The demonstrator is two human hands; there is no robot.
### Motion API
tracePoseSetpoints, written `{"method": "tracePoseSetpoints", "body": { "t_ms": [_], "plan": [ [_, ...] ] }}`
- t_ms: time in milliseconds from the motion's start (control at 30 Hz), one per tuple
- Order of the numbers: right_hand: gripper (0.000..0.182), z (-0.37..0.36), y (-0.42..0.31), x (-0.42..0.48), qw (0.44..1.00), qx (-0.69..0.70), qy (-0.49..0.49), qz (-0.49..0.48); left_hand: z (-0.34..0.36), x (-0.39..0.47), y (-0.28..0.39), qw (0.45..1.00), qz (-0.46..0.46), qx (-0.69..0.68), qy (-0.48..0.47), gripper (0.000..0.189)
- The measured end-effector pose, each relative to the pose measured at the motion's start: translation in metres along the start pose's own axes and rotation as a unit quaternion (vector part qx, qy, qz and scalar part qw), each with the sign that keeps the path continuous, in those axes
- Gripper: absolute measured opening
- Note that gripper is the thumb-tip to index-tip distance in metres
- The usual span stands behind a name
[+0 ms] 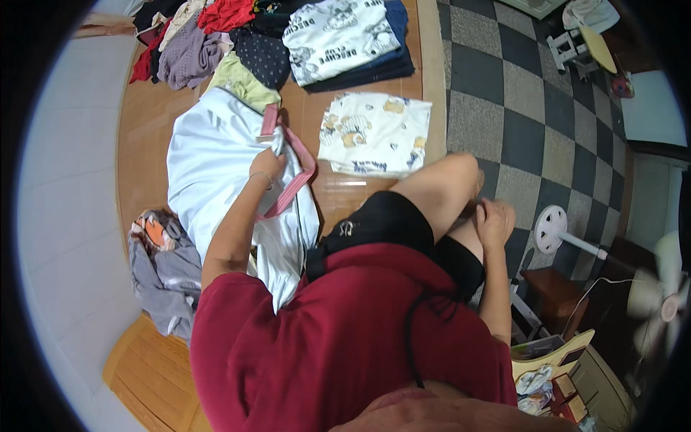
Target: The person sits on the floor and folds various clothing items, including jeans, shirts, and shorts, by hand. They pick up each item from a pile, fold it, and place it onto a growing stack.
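My left hand [268, 164] grips the edge of a large white fabric storage bag [213, 156] beside its zipper. A pink webbing strap [298, 154] loops out just to the right of that hand. The bag lies bulging and wrinkled at my left side, its inside mostly hidden. My right hand [494, 221] rests on my right knee with nothing in it. In front of me lies a folded white cloth [375, 135] printed with bears. Beyond it is a stack of folded clothes, with a white printed garment [343, 40] on top of dark blue ones [367, 77].
Loose clothes, including a purple knit [189, 54], a red garment [225, 15] and a yellow-green cloth [240, 81], heap at the far left. A grey garment [164, 270] lies by the wall. Right of the wooden platform [146, 135] stands a fan [669, 308] on checkered tiles [532, 137].
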State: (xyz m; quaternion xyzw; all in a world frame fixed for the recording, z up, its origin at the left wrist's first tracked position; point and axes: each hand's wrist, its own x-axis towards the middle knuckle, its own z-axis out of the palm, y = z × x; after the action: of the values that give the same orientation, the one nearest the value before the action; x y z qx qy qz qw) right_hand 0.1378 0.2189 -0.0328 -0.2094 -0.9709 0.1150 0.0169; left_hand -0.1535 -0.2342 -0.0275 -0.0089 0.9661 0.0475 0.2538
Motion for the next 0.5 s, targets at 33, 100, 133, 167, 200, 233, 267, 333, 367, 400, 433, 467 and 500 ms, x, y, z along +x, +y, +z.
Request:
{"method": "tracePoseSetpoints", "body": {
  "t_ms": [33,100,133,167,200,233,267,333,367,400,433,467,500],
  "plan": [
    [0.023,-0.003,0.002,-0.001,0.999,0.034,0.012,0.006,0.002,-0.009,0.006,0.999,0.031,0.006,-0.025,0.04],
    [0.022,0.007,0.018,-0.004,0.998,0.055,0.038,0.019,0.021,-0.035,0.004,0.988,0.156,-0.015,-0.02,0.041],
    [0.022,0.007,0.021,-0.005,0.997,0.066,0.034,0.028,0.004,-0.063,0.018,0.978,0.165,-0.064,-0.107,0.043],
    [0.023,0.008,0.025,-0.005,0.996,0.076,0.031,0.037,-0.023,-0.09,0.031,0.959,0.174,-0.114,-0.191,0.046],
    [0.023,0.013,0.036,-0.01,0.998,0.042,0.037,0.034,-0.04,-0.096,0.036,0.955,0.156,-0.137,-0.211,0.047],
    [0.024,0.013,0.037,-0.012,0.999,0.026,0.031,0.03,-0.051,-0.103,0.026,0.952,0.125,-0.162,-0.225,0.048],
    [0.024,0.015,0.032,-0.005,1.0,0.021,0.014,0.003,-0.06,-0.115,-0.017,0.927,0.13,-0.292,-0.196,0.048],
    [0.024,0.008,0.035,-0.011,0.999,-0.02,0.025,-0.008,-0.128,-0.119,-0.055,0.936,0.045,-0.322,-0.133,0.044],
    [0.023,0.006,0.035,-0.011,0.999,-0.02,0.03,-0.004,-0.161,-0.113,-0.088,0.966,0.019,-0.251,-0.052,0.046],
    [0.023,0.007,0.034,-0.012,0.999,-0.012,0.035,-0.001,-0.191,-0.1,-0.146,0.938,-0.174,-0.296,0.042,0.05],
    [0.023,0.006,0.032,-0.012,0.999,-0.004,0.039,0.004,-0.206,-0.092,-0.201,0.946,-0.166,-0.184,0.209,0.048],
    [0.022,0.005,0.031,-0.014,0.999,-0.005,0.045,0.006,-0.219,-0.082,-0.232,0.913,-0.177,-0.057,0.362,0.048],
    [0.022,0.006,0.029,-0.012,0.999,-0.008,0.043,0.0,-0.226,-0.106,-0.215,0.865,-0.154,0.061,0.474,0.045]
  ]
}}
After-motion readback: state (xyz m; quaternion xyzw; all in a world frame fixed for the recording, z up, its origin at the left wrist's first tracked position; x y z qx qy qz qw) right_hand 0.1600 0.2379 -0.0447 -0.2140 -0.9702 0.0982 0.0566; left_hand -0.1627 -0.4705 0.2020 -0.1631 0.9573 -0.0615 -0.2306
